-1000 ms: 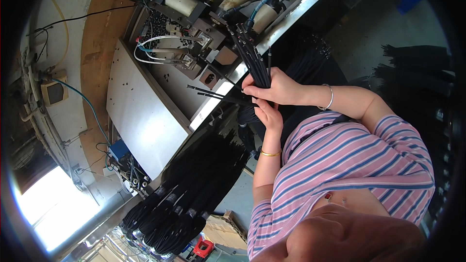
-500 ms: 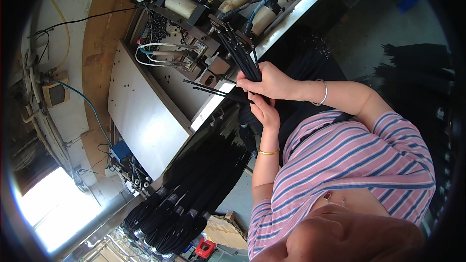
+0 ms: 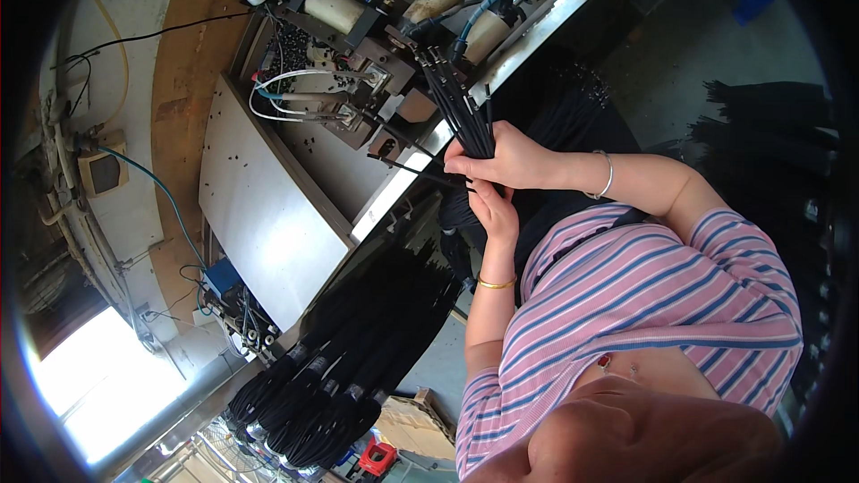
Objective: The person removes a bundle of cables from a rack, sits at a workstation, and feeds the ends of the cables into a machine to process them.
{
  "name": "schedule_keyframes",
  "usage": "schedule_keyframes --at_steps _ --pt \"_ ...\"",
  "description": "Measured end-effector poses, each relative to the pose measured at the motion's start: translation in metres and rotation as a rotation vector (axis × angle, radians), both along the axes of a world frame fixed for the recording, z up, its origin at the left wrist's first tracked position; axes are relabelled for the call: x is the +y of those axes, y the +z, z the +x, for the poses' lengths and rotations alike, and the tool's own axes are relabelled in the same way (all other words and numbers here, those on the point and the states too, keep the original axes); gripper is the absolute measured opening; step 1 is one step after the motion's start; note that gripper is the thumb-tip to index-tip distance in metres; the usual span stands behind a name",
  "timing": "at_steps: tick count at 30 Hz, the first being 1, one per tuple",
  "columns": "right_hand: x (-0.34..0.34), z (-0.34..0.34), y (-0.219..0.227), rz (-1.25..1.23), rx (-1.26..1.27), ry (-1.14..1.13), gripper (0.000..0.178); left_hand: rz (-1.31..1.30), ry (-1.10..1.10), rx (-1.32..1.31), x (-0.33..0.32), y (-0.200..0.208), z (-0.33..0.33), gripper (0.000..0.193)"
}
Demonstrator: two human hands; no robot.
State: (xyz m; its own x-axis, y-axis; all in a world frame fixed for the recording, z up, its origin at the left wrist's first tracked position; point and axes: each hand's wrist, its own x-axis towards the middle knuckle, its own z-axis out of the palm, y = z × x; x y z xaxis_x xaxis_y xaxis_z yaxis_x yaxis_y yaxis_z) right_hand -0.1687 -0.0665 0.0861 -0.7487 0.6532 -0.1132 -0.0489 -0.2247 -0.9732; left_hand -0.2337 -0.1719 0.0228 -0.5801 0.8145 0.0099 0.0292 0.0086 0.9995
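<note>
A fanned bundle of thin black cords [image 3: 461, 107] with small hard tips is gripped in my right hand [image 3: 506, 156], the one with the silver bangle. The tips point up toward the machine [image 3: 385, 80]. Just below, my left hand [image 3: 490, 210], with the gold bracelet, is closed at the lower part of the bundle, its fingers touching the cords. A loose black cord [image 3: 407, 167] sticks out from between the hands toward the machine's front edge. Another thin cord seems to run from my right fingertips to the machine's small metal block. My palms hide how the cords are held.
Cylinders, hoses and scattered small black bits fill the machine's tray. A white panel [image 3: 268, 215] lies left of it. Thick hanks of black cord [image 3: 313, 394] hang at lower left, with more cords [image 3: 573, 94] beside my lap. A red container [image 3: 378, 456] is below.
Both hands have shifted slightly to the right, bringing the bundle with them. The loose cords that stuck out left now show as one, its tip farther right.
</note>
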Motion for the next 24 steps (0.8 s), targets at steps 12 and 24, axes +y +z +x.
schedule_keyframes --at_steps 12,24 --pt "0.005 -0.019 -0.009 -0.028 0.051 -0.090 0.025 -0.014 0.031 0.007 0.007 0.010 -0.010 0.050" --pt "0.015 -0.014 -0.010 -0.017 0.053 0.159 0.031 -0.020 0.005 -0.017 0.008 0.009 -0.010 0.053"
